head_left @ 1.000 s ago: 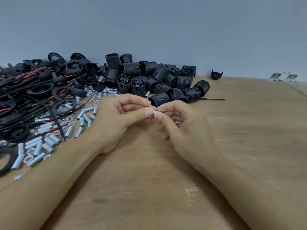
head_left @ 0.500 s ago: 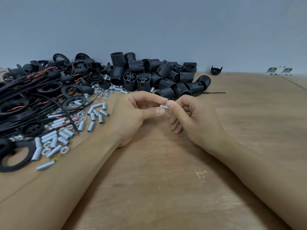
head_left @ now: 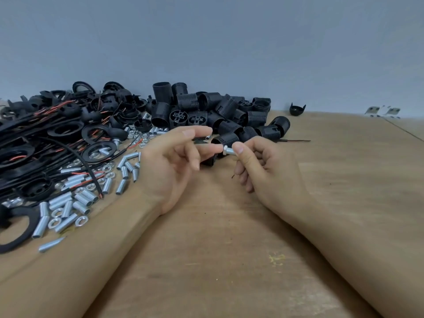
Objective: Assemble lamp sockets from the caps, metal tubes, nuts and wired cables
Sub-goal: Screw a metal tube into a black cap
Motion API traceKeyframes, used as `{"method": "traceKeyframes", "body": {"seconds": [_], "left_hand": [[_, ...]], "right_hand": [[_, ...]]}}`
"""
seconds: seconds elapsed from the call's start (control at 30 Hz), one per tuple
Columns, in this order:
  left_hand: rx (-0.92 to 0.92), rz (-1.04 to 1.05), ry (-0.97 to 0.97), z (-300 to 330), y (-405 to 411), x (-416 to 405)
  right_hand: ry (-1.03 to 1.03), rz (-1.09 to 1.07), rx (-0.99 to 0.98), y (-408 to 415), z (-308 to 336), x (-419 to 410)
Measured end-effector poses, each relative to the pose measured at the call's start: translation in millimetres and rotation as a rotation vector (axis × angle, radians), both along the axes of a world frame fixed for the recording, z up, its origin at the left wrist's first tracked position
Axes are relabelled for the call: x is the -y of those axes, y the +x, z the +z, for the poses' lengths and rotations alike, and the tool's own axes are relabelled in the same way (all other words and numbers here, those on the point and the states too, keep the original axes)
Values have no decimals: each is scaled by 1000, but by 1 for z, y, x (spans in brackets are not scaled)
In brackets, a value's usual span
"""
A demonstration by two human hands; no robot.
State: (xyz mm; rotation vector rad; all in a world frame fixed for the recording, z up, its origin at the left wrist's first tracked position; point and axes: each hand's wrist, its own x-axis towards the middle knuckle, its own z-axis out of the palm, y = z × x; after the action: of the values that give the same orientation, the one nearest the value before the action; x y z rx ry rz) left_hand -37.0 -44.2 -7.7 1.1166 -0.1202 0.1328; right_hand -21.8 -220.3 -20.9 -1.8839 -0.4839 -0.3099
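Our right hand point(head_left: 263, 166) pinches a short metal tube point(head_left: 230, 151) between thumb and forefinger, its other fingers curled under. A nut point(head_left: 225, 150) sits on the tube's left end, and the tip of a left finger touches it there. Our left hand point(head_left: 174, 161) is half spread: forefinger stretched out on top, thumb pointing down, nothing plainly gripped. Both hands hover just above the wooden table point(head_left: 218, 260), near the middle of our view.

At twelve o'clock, just behind the fingers, lies a heap of black threaded sockets point(head_left: 220, 115), one almost touching the tube. From nine to eleven o'clock we see tangled black cables with red cores point(head_left: 46, 138) and black rings point(head_left: 98, 151). At eight to nine o'clock loose tubes and nuts point(head_left: 75, 200) crowd against our left forearm.

A lone black cap point(head_left: 297, 109) stands at one o'clock by the wall. Bare wood runs from three round to six o'clock, with a seam in the table top at two o'clock.
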Motion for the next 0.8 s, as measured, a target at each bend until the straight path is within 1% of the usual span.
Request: {"method": "traceKeyframes", "body": {"seconds": [0.07, 0.13, 0.17, 0.3, 0.33, 0.43, 0.5, 0.57, 0.63, 0.67, 0.73, 0.77, 0.8], "left_hand": [[-1, 35, 62, -2, 3, 2], [20, 8, 156, -5, 3, 6], [33, -9, 168, -6, 3, 7], [25, -10, 26, -2, 2, 0], [13, 14, 25, -3, 3, 0], [13, 65, 175, -7, 2, 5], [41, 6, 222, -7, -2, 6], [50, -37, 138, -3, -5, 0], [15, 3, 43, 0, -6, -6], [11, 44, 57, 0, -5, -6], [33, 82, 202, -2, -4, -2], [47, 52, 274, -3, -5, 0], [60, 3, 303, -3, -6, 1]], "right_hand": [[-35, 13, 9, 2, -1, -3], [-63, 18, 19, 3, -2, -4], [-56, 17, 19, 3, -2, -4], [2, -8, 12, 4, -1, -4], [9, -10, 10, 4, -1, -4], [-25, -3, 49, 1, -2, -5], [-32, -6, 55, -1, -2, -5], [-11, -32, 45, 0, -1, -5], [16, -49, 34, 1, -1, -3], [27, -40, 35, 1, 0, -3], [14, -15, 55, 1, 0, -4], [-11, -15, 72, 0, -1, -5], [-40, -24, 89, 0, -2, -6]]}}
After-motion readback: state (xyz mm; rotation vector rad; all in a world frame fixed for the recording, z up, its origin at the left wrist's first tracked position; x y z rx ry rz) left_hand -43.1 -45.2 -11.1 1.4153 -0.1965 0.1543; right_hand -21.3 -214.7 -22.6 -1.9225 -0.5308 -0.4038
